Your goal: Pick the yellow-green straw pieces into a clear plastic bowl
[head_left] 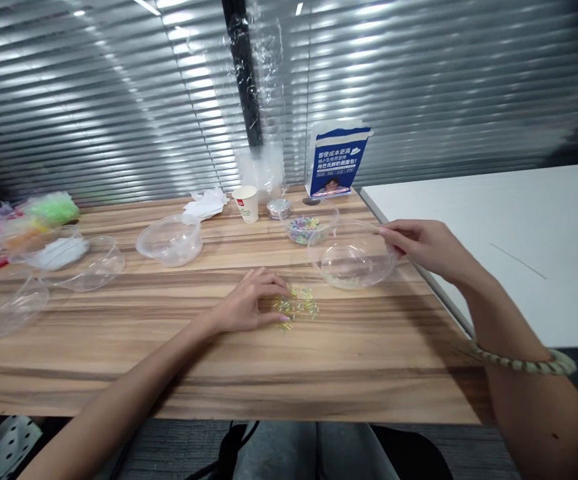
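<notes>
A loose pile of small yellow-green pieces (pixel 296 305) lies on the wood-grain table. My left hand (pixel 253 300) rests at the pile's left side, thumb and fingers apart around its edge. My right hand (pixel 423 247) pinches the right rim of a clear round plastic bowl (pixel 351 263), which stands just behind and to the right of the pile. Behind that bowl, another clear bowl (pixel 309 223) holds many small multicoloured pieces.
Behind stand a paper cup (pixel 247 205), a small round tin (pixel 279 209) and a blue box (pixel 337 162). Clear bowls (pixel 171 241), white tissue (pixel 206 203) and colourful bags (pixel 51 208) lie left. A white table (pixel 519 233) adjoins on the right.
</notes>
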`<action>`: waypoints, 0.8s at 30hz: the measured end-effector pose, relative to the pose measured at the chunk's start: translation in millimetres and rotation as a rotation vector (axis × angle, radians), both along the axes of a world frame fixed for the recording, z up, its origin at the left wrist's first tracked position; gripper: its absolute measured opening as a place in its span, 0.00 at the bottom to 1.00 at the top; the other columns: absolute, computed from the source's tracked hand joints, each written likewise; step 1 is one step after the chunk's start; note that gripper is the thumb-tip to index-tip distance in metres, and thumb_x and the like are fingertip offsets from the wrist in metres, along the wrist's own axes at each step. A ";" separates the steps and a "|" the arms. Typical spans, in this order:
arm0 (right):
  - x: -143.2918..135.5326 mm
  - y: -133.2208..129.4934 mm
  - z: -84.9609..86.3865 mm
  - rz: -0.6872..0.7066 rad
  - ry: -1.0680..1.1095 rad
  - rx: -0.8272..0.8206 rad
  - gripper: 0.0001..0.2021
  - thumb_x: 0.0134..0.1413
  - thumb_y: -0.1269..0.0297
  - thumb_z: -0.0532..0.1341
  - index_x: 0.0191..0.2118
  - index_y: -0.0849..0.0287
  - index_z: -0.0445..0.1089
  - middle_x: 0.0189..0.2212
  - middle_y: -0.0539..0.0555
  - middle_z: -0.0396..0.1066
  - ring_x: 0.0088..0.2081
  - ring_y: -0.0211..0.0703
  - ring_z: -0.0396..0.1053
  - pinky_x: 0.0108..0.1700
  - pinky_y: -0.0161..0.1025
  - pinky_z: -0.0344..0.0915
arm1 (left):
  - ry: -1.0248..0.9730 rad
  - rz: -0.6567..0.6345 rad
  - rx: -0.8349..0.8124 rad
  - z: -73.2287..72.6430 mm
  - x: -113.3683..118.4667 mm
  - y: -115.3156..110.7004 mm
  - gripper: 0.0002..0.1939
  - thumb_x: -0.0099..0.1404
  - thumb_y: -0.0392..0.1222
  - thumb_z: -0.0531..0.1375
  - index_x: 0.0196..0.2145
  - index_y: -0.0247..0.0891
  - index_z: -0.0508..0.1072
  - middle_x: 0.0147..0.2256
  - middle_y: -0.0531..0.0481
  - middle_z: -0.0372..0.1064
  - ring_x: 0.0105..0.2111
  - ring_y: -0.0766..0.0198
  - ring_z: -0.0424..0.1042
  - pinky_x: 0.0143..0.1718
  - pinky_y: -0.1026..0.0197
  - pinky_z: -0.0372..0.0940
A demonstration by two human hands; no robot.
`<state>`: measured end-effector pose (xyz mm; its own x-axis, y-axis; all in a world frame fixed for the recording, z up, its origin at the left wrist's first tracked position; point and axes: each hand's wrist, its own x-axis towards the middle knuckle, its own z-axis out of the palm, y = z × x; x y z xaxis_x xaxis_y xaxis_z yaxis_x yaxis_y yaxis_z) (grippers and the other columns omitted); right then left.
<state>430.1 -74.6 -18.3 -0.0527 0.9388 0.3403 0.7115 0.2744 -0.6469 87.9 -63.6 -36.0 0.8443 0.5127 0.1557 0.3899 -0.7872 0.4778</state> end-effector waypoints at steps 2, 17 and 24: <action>1.2 2.7 -2.8 -0.083 -0.174 0.121 0.16 0.59 0.54 0.54 0.31 0.58 0.74 0.24 0.51 0.71 0.25 0.39 0.66 0.28 0.36 0.60 | 0.004 -0.003 -0.003 -1.8 -1.5 2.7 0.16 0.60 0.48 0.61 0.45 0.40 0.72 0.43 0.47 0.69 0.46 0.59 0.63 0.50 0.54 0.55; -129.3 -44.0 -28.9 0.549 -0.167 0.112 0.10 0.60 0.73 0.52 0.37 0.59 0.70 0.36 0.55 0.69 0.36 0.40 0.67 0.36 0.37 0.65 | -0.054 0.008 -0.119 4.6 -8.4 5.9 0.06 0.62 0.38 0.60 0.37 0.38 0.74 0.37 0.48 0.70 0.41 0.63 0.67 0.46 0.60 0.60; -133.6 -38.1 -33.5 0.533 -0.058 -0.020 0.07 0.58 0.70 0.56 0.36 0.58 0.71 0.32 0.52 0.67 0.35 0.39 0.66 0.38 0.38 0.63 | -0.029 0.024 -0.093 -1.3 -5.5 -0.6 0.06 0.63 0.39 0.59 0.36 0.38 0.75 0.36 0.47 0.69 0.40 0.62 0.67 0.45 0.59 0.61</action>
